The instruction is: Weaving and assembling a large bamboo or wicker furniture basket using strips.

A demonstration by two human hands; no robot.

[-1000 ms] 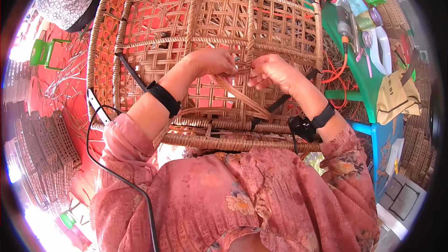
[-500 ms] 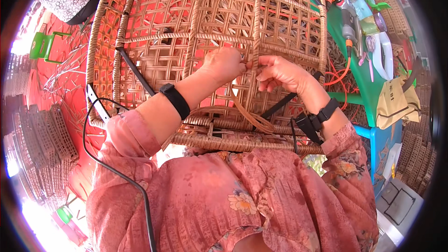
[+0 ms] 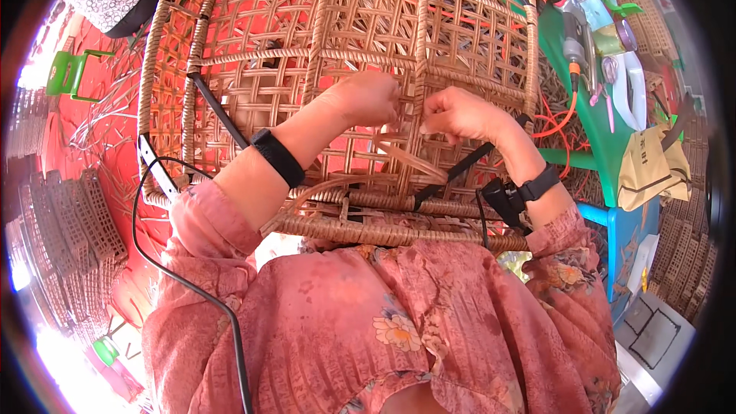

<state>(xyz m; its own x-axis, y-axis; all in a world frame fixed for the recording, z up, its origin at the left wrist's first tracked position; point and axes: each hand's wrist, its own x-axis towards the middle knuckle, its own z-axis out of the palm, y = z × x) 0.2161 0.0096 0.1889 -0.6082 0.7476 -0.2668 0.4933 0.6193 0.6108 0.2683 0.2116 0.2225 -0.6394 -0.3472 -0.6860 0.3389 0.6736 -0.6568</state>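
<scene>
As the head view shows me, a woven cane frame (image 3: 360,59) sits centrally. My left hand (image 3: 371,98) is curled over its lattice, my right hand (image 3: 464,116) bent beside an upright rib (image 3: 422,23) (whether either grip holds cane, I cannot tell). Below them loops a strip (image 3: 415,160).

Left grip (image 3: 371,98) near right grip (image 3: 458,115), over wicker lattice (image 3: 422,23)
</scene>
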